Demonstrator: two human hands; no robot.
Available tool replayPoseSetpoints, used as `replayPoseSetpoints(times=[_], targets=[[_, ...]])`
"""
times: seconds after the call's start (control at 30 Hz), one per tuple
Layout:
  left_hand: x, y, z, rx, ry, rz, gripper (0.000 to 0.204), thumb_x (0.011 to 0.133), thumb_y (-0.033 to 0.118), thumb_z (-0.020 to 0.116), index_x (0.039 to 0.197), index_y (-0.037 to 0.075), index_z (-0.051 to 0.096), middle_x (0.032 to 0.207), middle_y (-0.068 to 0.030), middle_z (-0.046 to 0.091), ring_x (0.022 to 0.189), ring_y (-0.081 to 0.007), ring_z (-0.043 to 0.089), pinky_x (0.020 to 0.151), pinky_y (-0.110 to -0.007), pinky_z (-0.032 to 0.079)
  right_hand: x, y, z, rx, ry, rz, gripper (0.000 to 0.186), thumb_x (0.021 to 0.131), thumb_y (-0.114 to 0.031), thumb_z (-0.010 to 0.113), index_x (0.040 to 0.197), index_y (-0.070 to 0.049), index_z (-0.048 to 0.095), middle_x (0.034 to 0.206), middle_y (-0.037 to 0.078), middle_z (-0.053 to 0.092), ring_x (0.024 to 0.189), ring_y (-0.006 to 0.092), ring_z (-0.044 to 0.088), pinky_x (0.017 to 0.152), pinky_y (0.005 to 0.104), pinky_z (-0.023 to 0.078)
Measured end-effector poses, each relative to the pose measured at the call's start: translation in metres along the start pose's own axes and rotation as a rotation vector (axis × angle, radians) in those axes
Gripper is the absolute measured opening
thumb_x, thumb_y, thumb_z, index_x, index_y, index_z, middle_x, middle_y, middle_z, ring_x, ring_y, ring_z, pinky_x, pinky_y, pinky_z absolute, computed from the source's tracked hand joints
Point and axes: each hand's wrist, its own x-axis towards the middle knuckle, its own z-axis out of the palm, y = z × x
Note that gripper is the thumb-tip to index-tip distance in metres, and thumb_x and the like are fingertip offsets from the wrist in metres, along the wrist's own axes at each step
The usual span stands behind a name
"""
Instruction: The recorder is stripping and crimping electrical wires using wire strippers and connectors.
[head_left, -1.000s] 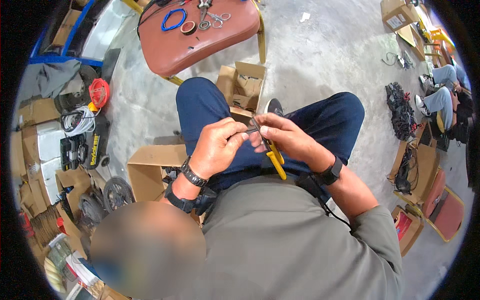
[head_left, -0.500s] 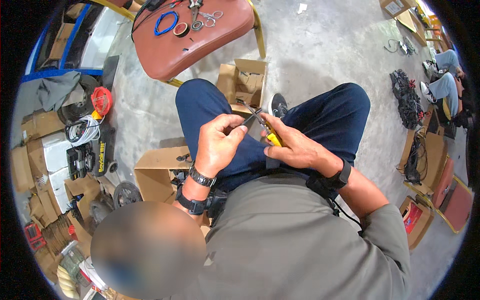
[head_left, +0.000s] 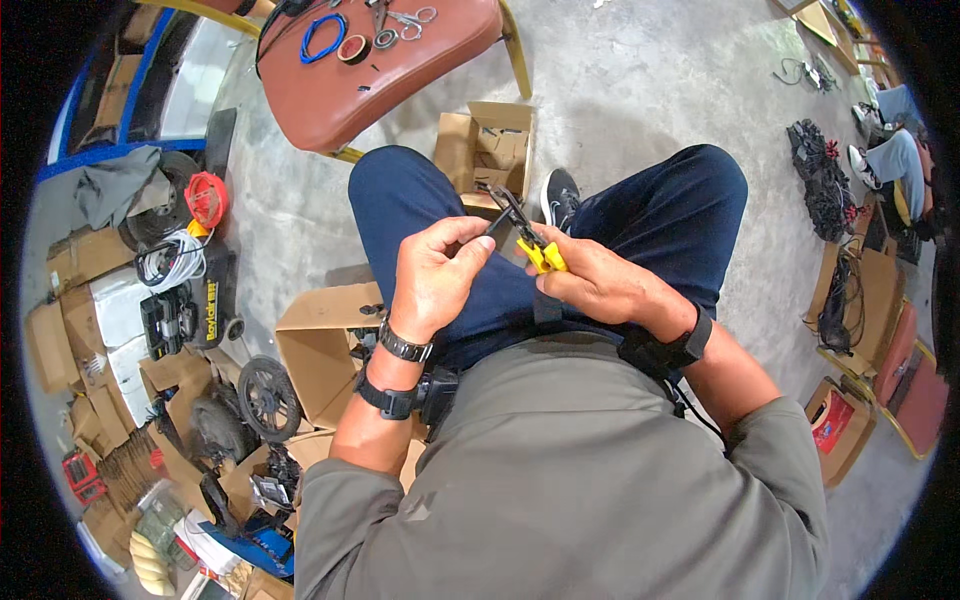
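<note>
My right hand (head_left: 605, 283) is closed round the yellow handles of wire strippers (head_left: 543, 255), dark jaws angled up and left above my lap. The jaws stand parted at the tip. Between its thumb and fingers my left hand (head_left: 437, 277) pinches a short thin dark piece of cable (head_left: 494, 226), held close beside the jaws. Whether the cable touches them, I cannot tell. Just beyond, an open cardboard box (head_left: 456, 150) on the floor contains several small dark pieces.
On the brown chair seat (head_left: 410, 65) lie a blue wire coil (head_left: 305, 44), a tape roll (head_left: 352, 49), pliers (head_left: 379, 15) and scissors (head_left: 412, 22). Another open box (head_left: 315, 372) stands by my left leg. Dark cable bundles (head_left: 815, 185) lie at right; a person's legs (head_left: 895, 160) show beyond.
The wire strippers' jaws have parted and swung slightly upward, and their handles are spread wider. My left hand keeps its pinch near the same place. The blurred patch at lower left is gone.
</note>
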Motion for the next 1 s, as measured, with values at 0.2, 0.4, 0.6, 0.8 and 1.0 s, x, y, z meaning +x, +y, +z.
replayPoseSetpoints(times=[0.2, 0.4, 0.6, 0.8, 1.0], targets=[[0.002, 0.005, 0.006, -0.028, 0.028, -0.037, 0.019, 0.088, 0.007, 0.071, 0.105, -0.002, 0.07, 0.081, -0.0013, 0.068, 0.064, -0.006, 0.058, 0.056, -0.021, 0.047, 0.0, -0.002, 0.007, -0.074, 0.122, -0.085, 0.067, 0.086, -0.017, 0.052, 0.144, 0.008, 0.029, 0.117, 0.035, 0.057, 0.107, 0.0456, 0.06, 0.092, 0.048, 0.048], [0.002, 0.006, 0.009, 0.001, 0.031, -0.051, 0.018, 0.088, 0.007, 0.072, 0.104, -0.002, 0.07, 0.08, -0.0012, 0.067, 0.064, -0.0059, 0.057, 0.056, -0.021, 0.046, 0.001, 0.0, 0.009, -0.24, 0.236, -0.179, 0.066, 0.082, -0.011, 0.055, 0.139, 0.01, 0.031, 0.121, 0.034, 0.055, 0.113, 0.0465, 0.055, 0.098, 0.0483, 0.045], [0.001, 0.006, 0.01, -0.022, 0.031, -0.067, 0.015, 0.087, 0.004, 0.071, 0.102, -0.002, 0.071, 0.08, -0.0005, 0.067, 0.067, -0.0056, 0.057, 0.058, -0.021, 0.046, 0.002, 0.004, 0.015, -0.499, 0.357, -0.271, 0.067, 0.079, -0.008, 0.059, 0.139, 0.011, 0.034, 0.131, 0.03, 0.05, 0.12, 0.0427, 0.051, 0.101, 0.0454, 0.044], [-0.003, 0.004, 0.012, -0.003, 0.073, 0.017, 0.012, 0.084, -0.002, 0.067, 0.096, -0.004, 0.07, 0.079, -0.0021, 0.067, 0.07, -0.0064, 0.058, 0.063, -0.023, 0.048, 0.002, -0.005, 0.015, -0.654, 0.439, -0.308, 0.074, 0.071, -0.004, 0.063, 0.138, 0.012, 0.036, 0.133, 0.03, 0.047, 0.121, 0.0435, 0.05, 0.101, 0.044, 0.045], [-0.005, 0.004, 0.012, 0.024, 0.118, 0.176, 0.011, 0.081, -0.006, 0.067, 0.092, -0.005, 0.068, 0.082, -0.0063, 0.068, 0.071, -0.009, 0.06, 0.064, -0.024, 0.048, -0.002, -0.012, 0.016, -0.661, 0.458, -0.341, 0.074, 0.07, -0.003, 0.063, 0.137, 0.013, 0.036, 0.133, 0.03, 0.047, 0.12, 0.0429, 0.05, 0.101, 0.0441, 0.045]])
